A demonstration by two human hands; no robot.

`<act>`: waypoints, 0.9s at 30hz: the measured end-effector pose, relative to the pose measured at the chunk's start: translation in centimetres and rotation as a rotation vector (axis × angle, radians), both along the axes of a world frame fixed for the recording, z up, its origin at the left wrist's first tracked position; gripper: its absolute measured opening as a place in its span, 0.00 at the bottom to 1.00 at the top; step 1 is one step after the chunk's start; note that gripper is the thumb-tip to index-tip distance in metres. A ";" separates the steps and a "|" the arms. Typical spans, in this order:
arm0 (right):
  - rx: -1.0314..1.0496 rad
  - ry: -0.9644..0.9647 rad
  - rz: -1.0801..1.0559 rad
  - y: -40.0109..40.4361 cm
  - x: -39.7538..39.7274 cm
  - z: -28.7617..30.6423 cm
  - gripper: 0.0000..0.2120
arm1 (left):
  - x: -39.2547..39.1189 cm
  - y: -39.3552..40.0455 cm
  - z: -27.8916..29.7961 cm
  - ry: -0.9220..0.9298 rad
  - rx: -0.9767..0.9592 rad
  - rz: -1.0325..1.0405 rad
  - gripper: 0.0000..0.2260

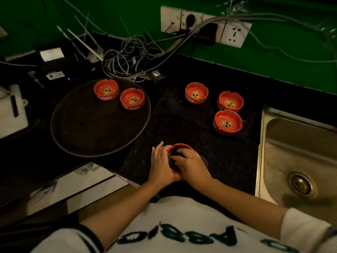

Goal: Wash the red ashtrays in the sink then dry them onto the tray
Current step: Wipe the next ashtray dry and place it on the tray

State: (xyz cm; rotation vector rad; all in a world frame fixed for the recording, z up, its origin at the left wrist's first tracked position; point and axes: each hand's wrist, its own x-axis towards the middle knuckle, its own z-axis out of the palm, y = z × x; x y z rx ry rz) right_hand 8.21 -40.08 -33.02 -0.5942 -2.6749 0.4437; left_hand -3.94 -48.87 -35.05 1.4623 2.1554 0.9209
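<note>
- Red ashtray [179, 157] is held right at the near edge of the black dotted mat [228, 161], tipped a bit toward the person, with a dark cloth-like wad [177, 158] stuffed inside it (hard to tell exactly what it is).
- The left hand [161, 162] is wrapped around the ashtray's left side and bottom, fingers curled on the rim, so that grip is closed on it.
- The right hand [191, 166] is pushed down into the bowl, fingers bent over the dark wad; that grip is pinched onto the wad.
- A steel sink [291, 152] with a round drain [300, 184] is seen to the right, just beside the mat.
- Three more red ashtrays are parked on the far right part of the mat: one [228, 122] nearest, one [230, 101] behind it, one [196, 93] further left.
- A round dark tray [87, 128] is set on the black desk [27, 161] left of the mat, with two ashtrays [106, 90] [132, 99] side by side at its far edge, nearly touching.
- At the back, a tangle of grey cables [127, 57] is run up to a wall socket plate [204, 26] on the green wall [291, 57].
</note>
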 end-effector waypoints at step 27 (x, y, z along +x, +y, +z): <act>0.032 -0.127 0.410 4.9 -0.3 1.7 0.12 | -5.5 4.2 3.0 -0.009 -0.165 -0.400 0.54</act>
